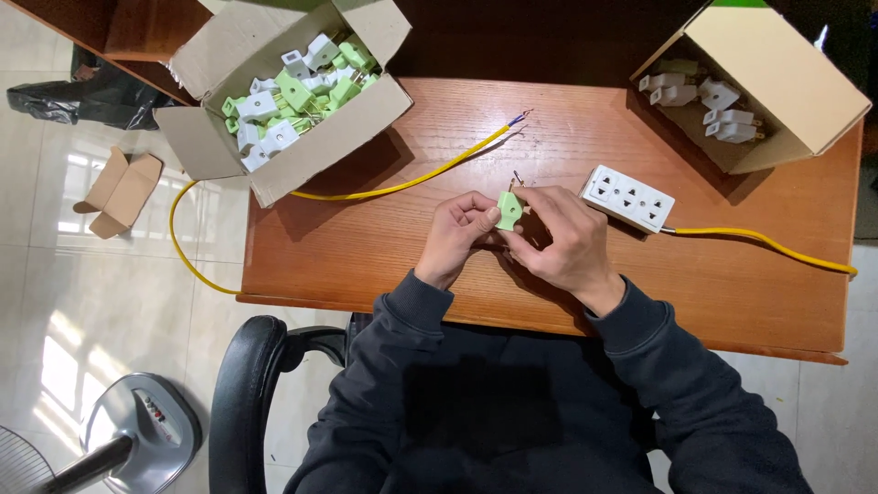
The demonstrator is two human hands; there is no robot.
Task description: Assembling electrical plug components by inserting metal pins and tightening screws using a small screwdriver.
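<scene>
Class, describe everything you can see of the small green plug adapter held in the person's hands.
The green plug adapter is small, pale green and looks like moulded plastic. Thin metal prongs stick up from its top, pointing away from the person. It is held above the wooden table, pinched between the left hand and the right hand, whose fingertips cover its edges. Finer detail is too small to tell.
</scene>
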